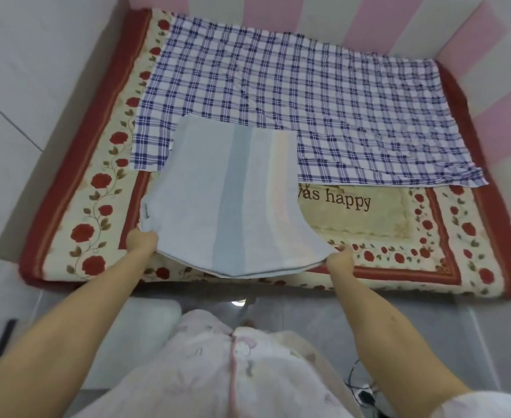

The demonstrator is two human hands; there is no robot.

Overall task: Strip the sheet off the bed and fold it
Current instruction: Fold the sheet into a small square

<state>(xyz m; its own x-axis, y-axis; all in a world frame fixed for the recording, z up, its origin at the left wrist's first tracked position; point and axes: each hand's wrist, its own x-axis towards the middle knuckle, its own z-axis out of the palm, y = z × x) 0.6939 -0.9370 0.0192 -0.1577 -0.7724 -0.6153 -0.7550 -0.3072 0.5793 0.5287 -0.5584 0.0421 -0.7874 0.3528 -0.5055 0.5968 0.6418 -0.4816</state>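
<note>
A pale blue folded sheet [230,200] with darker blue and faint pastel stripes lies over the near middle of the bed, its near edge lifted off the cover. My left hand [141,241] grips its near left corner, fingers tucked under the cloth. At the near right corner my right hand [340,259] pinches the edge. Beneath it, a blue-and-white checked sheet [308,95] is spread flat across the far part of the bed.
A cream bed cover [399,215] with red roses, a dark red border and the words "was happy" lies under both cloths. Pink-and-white padded panels [489,125] line the far and right sides. A white wall [22,101] stands left. Cables [362,393] lie on the grey floor.
</note>
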